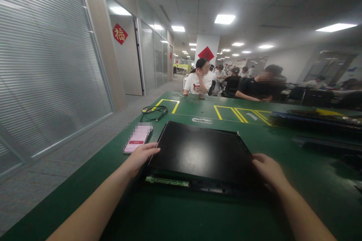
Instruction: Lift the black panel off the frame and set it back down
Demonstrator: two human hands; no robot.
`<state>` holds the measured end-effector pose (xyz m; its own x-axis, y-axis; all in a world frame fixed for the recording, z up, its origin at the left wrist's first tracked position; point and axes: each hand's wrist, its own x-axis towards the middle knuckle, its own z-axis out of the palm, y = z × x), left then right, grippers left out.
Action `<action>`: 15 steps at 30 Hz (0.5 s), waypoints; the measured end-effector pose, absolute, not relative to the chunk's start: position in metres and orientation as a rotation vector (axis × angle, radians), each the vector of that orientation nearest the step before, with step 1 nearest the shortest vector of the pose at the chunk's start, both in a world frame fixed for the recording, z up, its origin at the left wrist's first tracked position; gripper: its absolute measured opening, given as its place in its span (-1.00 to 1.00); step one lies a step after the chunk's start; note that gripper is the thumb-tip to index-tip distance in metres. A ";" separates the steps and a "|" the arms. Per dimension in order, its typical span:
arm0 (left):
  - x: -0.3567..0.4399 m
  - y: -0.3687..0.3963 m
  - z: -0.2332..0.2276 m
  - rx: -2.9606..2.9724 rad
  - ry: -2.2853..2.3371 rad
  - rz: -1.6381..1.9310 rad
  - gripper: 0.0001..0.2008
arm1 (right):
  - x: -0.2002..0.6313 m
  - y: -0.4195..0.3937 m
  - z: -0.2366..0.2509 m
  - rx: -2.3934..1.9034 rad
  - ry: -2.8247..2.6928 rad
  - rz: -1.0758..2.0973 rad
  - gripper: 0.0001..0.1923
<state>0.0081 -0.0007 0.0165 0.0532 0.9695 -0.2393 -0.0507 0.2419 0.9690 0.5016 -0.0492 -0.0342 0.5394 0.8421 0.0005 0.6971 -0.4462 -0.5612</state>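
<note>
A black flat display panel [198, 152], glossy with a soft light reflection, lies face up in front of me. Along its near edge runs a thin green circuit board [166, 181], set in a dark frame strip. My left hand [144, 155] grips the panel's left edge, thumb on top and the other fingers mostly hidden. On the opposite side, my right hand [268, 169] is closed around the right edge, its fingertips out of sight underneath. Just left of the panel is a phone [138, 139] with a lit screen.
The green table [85, 196] carries yellow tape marks [239, 115] and a coiled black cable [154, 112]. Dark stacked parts [313, 120] lie at the right. Two people sit at the far side: one in a white shirt [194, 83], one in black [251, 88].
</note>
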 end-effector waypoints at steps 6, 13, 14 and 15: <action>0.010 -0.005 0.022 1.044 1.193 1.003 -0.48 | 0.505 -0.048 -0.036 -2.255 -1.259 0.387 -0.56; 0.009 -0.003 0.020 1.015 1.230 1.112 -0.44 | 0.498 -0.051 -0.031 -2.270 -1.243 0.402 -0.55; 0.009 -0.003 0.020 1.018 1.202 1.124 -0.45 | 0.497 -0.051 -0.030 -2.278 -1.243 0.404 -0.55; 0.010 -0.004 0.021 1.025 1.156 1.126 -0.47 | 0.497 -0.051 -0.030 -2.284 -1.247 0.403 -0.55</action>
<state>0.0103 -0.0040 0.0209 0.0494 0.9876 -0.1488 -0.1227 0.1539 0.9804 0.4971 -0.0513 -0.0301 0.5358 0.8442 -0.0180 0.6953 -0.4532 -0.5578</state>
